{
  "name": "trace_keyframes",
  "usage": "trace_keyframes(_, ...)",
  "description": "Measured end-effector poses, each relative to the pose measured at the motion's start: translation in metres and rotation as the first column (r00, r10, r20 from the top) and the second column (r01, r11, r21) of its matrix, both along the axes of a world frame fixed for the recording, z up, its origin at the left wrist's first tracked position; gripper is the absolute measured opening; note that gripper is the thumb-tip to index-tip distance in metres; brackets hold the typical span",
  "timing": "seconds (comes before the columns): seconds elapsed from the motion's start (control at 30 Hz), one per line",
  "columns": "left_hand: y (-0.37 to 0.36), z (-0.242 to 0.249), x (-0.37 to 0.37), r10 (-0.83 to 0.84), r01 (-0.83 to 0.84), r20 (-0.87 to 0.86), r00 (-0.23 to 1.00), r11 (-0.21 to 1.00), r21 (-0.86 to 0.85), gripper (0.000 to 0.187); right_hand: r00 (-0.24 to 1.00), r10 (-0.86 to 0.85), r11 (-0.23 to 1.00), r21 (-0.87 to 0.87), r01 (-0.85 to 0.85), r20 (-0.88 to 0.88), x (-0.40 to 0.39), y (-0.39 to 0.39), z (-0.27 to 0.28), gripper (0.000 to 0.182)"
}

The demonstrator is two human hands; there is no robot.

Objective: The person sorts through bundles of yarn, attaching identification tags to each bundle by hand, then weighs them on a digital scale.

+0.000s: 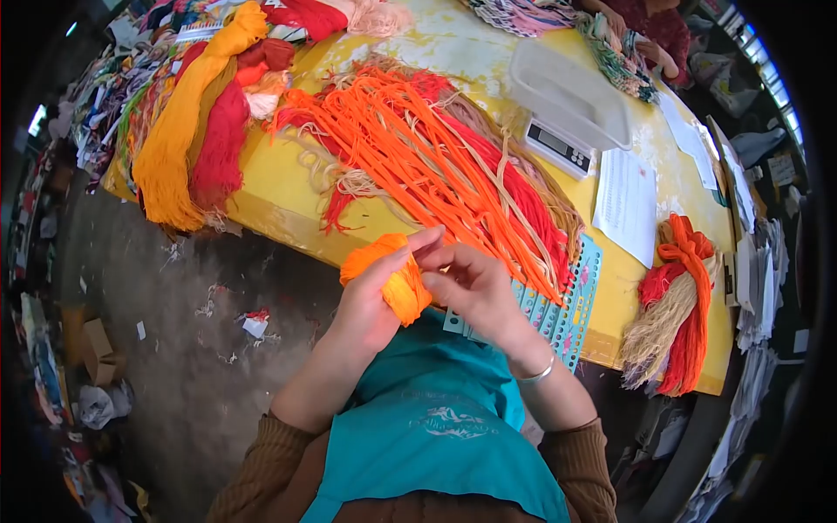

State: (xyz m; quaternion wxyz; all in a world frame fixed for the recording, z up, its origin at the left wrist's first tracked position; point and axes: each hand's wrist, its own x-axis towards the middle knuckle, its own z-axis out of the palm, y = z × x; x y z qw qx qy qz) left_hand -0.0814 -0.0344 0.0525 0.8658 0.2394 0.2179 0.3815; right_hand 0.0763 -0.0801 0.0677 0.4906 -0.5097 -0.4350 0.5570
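Note:
My left hand is closed around a bundle of orange yarn, held in front of the teal apron. Close to its right side is my right hand, fingers curled with thumb and fingertips drawn together; what they pinch, if anything, is too small to make out. Just beyond both hands, long orange, red and beige strands lie spread over the yellow table. Their near ends reach teal cards with punched holes at the table's front edge.
Yellow and crimson hanks drape off the table's left side. A scale with a clear plastic tub stands behind, near a printed sheet. Another tied hank hangs at right. Another person's hand is at the far side.

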Motion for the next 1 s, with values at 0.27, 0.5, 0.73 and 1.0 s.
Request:
trace_keyframes(0.27,-0.013,0.001,-0.005,0.000,0.000,-0.025,1.000,1.000,-0.009,0.042,0.915,-0.215,0.975,-0.134,0.179,-0.342,-0.013,-0.023,-0.015,0.007)
trace_keyframes(0.5,-0.024,-0.003,-0.007,-0.010,0.021,-0.135,0.991,0.997,0.078,0.037,0.888,-0.235,0.971,-0.127,0.201,-0.395,-0.012,-0.037,-0.023,0.008)
trace_keyframes(0.73,-0.030,0.006,-0.002,0.062,-0.043,-0.205,0.977,0.994,0.097,0.034,0.911,-0.238,0.971,-0.101,0.216,-0.337,-0.015,-0.044,-0.021,0.009)
trace_keyframes(1.0,-0.031,0.002,-0.002,0.038,-0.015,-0.239,0.970,0.995,0.100,0.037,0.889,-0.226,0.974,-0.089,0.208,-0.398,-0.016,-0.050,-0.022,0.007)
